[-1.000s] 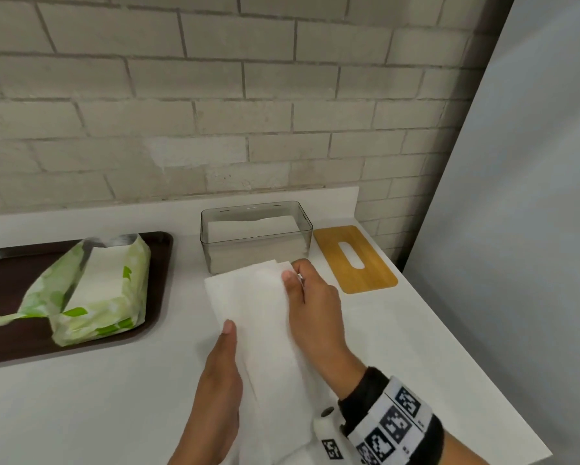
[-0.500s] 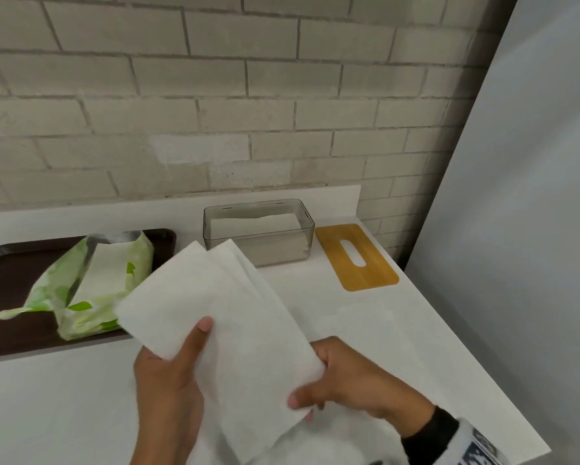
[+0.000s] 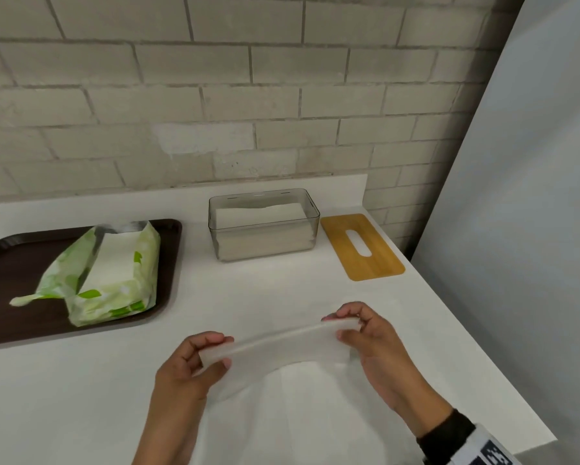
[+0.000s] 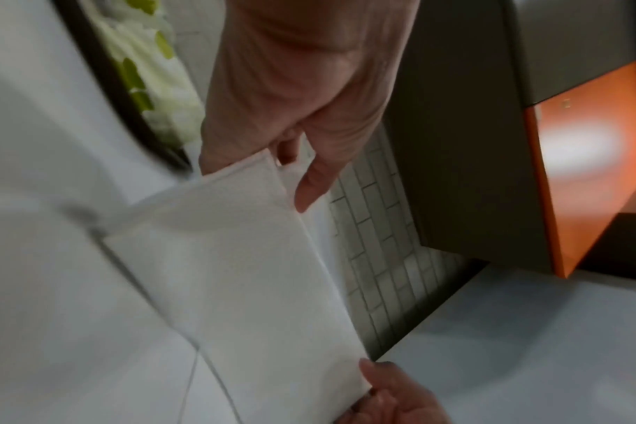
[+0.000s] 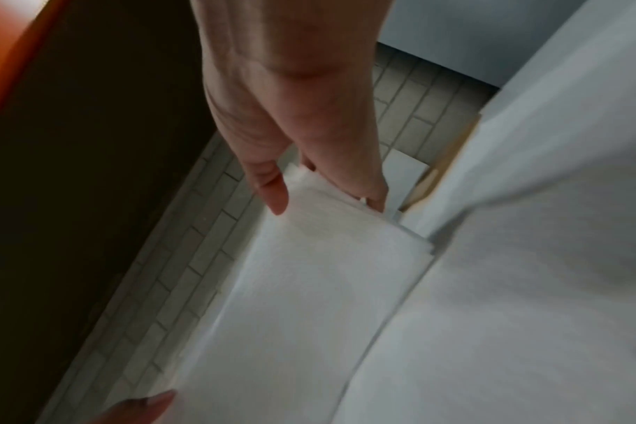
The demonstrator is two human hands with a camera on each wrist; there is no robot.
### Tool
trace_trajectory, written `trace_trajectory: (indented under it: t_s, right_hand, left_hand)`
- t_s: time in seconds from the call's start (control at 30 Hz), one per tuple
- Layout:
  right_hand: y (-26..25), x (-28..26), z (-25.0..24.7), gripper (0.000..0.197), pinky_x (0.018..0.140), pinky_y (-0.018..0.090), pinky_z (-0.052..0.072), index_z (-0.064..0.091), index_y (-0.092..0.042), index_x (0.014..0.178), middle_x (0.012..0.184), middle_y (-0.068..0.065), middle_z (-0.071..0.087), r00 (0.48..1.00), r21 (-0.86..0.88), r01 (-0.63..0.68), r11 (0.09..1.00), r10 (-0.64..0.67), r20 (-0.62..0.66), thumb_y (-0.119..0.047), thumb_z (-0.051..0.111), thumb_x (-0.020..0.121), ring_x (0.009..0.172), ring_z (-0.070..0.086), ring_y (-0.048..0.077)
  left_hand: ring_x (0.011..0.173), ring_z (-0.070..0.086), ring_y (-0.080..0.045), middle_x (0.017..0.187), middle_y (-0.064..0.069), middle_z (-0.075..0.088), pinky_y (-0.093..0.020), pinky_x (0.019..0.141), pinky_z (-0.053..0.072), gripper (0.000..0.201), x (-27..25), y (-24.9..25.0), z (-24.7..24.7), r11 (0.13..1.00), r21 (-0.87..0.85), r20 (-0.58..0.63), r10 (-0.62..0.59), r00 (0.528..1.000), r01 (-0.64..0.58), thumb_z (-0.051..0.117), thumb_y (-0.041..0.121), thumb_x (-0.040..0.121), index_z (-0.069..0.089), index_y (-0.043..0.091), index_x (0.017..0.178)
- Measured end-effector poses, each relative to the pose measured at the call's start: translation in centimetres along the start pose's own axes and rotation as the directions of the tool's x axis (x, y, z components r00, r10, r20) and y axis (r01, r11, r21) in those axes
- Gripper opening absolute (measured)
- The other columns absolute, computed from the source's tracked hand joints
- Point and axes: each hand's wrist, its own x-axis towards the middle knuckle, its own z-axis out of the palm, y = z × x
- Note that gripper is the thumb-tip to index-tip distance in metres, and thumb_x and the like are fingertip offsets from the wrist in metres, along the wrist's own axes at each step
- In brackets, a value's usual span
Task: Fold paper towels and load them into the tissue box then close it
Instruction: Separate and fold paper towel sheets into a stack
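Towel [image 3: 282,344] white, folded into long strip; left hand [image 3: 188,367] and right hand [image 3: 379,354] grip pinching ends.

White counter [image 3: 282,290] bears brown tray [image 3: 0,317], clear tissue box [image 3: 265,243], wooden lid [image 3: 379,263].

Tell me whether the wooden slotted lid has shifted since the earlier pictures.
No. The wooden slotted lid still lies flat just right of the clear tissue box.
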Motion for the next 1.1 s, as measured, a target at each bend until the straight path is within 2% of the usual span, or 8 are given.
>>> trace_trajectory:
  t_s: [0.17, 0.27, 0.37, 0.47, 0.63, 0.77, 0.93, 1.1]
  right_hand:
    - [1.8, 0.0, -0.4, 0.04, 0.062, 0.021, 0.045, 0.057, -0.011, 0.095, 0.089, 0.006, 0.06, 0.989, -0.118, -0.145, 0.982, 0.147, 0.009, -0.004, 0.059, 0.055, 0.08, 0.057, 0.017]
    - [2.3, 0.3, -0.4, 0.051, 0.066, 0.022, 0.046, 0.054, -0.014, 0.102, 0.098, 0.005, 0.059, 0.983, -0.201, -0.181, 0.963, 0.18, -0.02, -0.005, 0.058, 0.051, 0.09, 0.056, 0.019]
    - [2.7, 0.7, 0.2, 0.052, 0.088, 0.033, 0.052, 0.056, -0.019, 0.115, 0.111, 0.002, 0.065, 0.974, -0.287, -0.222, 0.932, 0.227, -0.018, 0.003, 0.062, 0.068, 0.104, 0.06, 0.02]
    - [1.3, 0.9, 0.2, 0.033, 0.09, 0.035, 0.053, 0.063, -0.017, 0.11, 0.106, 0.0, 0.07, 0.981, -0.391, -0.181, 0.902, 0.193, -0.009, 0.002, 0.058, 0.083, 0.1, 0.065, 0.019]
    - [-5.2, 1.2, 0.7, 0.015, 0.076, 0.035, 0.055, 0.064, -0.011, 0.081, 0.086, 0.007, 0.071, 0.995, -0.346, 0.058, 0.936, -0.024, 0.102, 0.004, 0.068, 0.078, 0.082, 0.067, 0.027]
    - [-8.6, 1.4, 3.3, 0.028, 0.064, 0.023, 0.052, 0.061, -0.018, 0.072, 0.076, -0.004, 0.064, 0.962, -0.179, 0.227, 0.957, -0.191, 0.194, 0.007, 0.072, 0.07, 0.073, 0.062, 0.014]
    - [-7.1, 1.3, 4.9, 0.045, 0.077, 0.034, 0.057, 0.056, -0.011, 0.107, 0.099, 0.005, 0.071, 0.983, 0.133, 0.125, 0.983, -0.141, 0.119, -0.003, 0.076, 0.068, 0.09, 0.069, 0.021]
    - [-4.5, 0.3, 5.8, 0.025, 0.091, 0.039, 0.054, 0.057, -0.033, 0.107, 0.108, -0.007, 0.068, 0.991, -0.216, 0.133, 0.967, -0.13, 0.027, -0.016, 0.061, 0.089, 0.101, 0.065, 0.013]
  left_hand:
    - [0.088, 0.061, -0.02, 0.088, 0.004, 0.073, -0.029, 0.071, 0.045, 0.045, -0.2, -1.4, 0.3, 0.996, 0.062, -0.059, -0.06, 0.996, 0.064, 0.068, -0.004, 0.056, 0.063, 0.021, 0.093]
    - [0.089, 0.059, -0.018, 0.1, 0.001, 0.067, -0.028, 0.069, 0.044, 0.049, 0.0, -1.4, 1.1, 0.991, 0.104, -0.078, -0.071, 0.994, 0.079, 0.07, -0.011, 0.067, 0.059, 0.026, 0.097]
    - [0.085, 0.059, -0.02, 0.095, -0.002, 0.066, -0.027, 0.067, 0.042, 0.034, 0.1, -1.3, 1.8, 0.983, 0.154, -0.097, -0.08, 0.992, 0.095, 0.07, -0.003, 0.079, 0.061, 0.025, 0.094]
    - [0.075, 0.059, -0.025, 0.081, -0.005, 0.067, -0.031, 0.066, 0.044, 0.019, 0.1, -0.3, 0.9, 0.968, 0.24, -0.12, -0.046, 0.992, 0.074, 0.076, 0.009, 0.077, 0.066, 0.025, 0.081]
    - [0.057, 0.061, -0.012, 0.065, -0.001, 0.071, -0.021, 0.058, 0.043, 0.021, -0.4, 3.3, -0.6, 0.856, 0.517, 0.171, -0.129, 0.977, 0.023, 0.077, 0.002, 0.074, 0.071, 0.022, 0.07]
    - [0.072, 0.071, -0.009, 0.08, 0.003, 0.076, -0.017, 0.067, 0.052, 0.017, -0.9, 5.5, 2.4, 0.923, 0.378, 0.32, -0.052, 0.946, -0.078, 0.074, 0.006, 0.077, 0.074, 0.022, 0.083]
    - [0.075, 0.071, -0.013, 0.08, 0.002, 0.076, -0.028, 0.069, 0.055, 0.012, -0.8, 4.7, 6.3, 0.97, 0.202, 0.152, 0.108, 0.982, -0.138, 0.066, 0.016, 0.085, 0.075, 0.02, 0.077]
    - [0.082, 0.071, -0.008, 0.087, 0.011, 0.075, -0.022, 0.068, 0.053, 0.014, -0.6, 4.0, 8.0, 0.984, 0.096, 0.053, 0.145, 0.988, -0.15, 0.059, 0.018, 0.09, 0.069, 0.026, 0.095]
